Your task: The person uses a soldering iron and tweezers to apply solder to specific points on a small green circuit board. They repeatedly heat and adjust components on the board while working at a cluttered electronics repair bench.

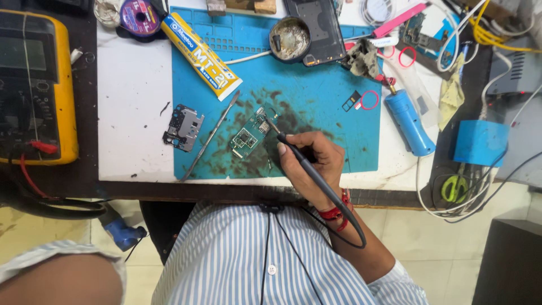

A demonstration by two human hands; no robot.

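Right hand (313,161) gripping soldering iron (316,175), tip touching green circuit board (247,137) on blue mat (316,85). Left hand out of view. Metal pry tool (210,137) beside board.

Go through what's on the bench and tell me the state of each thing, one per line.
Right hand: gripping the soldering iron like a pen.
Soldering iron: tip touching the circuit board.
Circuit board: bare, flat on the blue mat.
Glue tube: lying flat.
Round tin: open.
Left hand: not in view.
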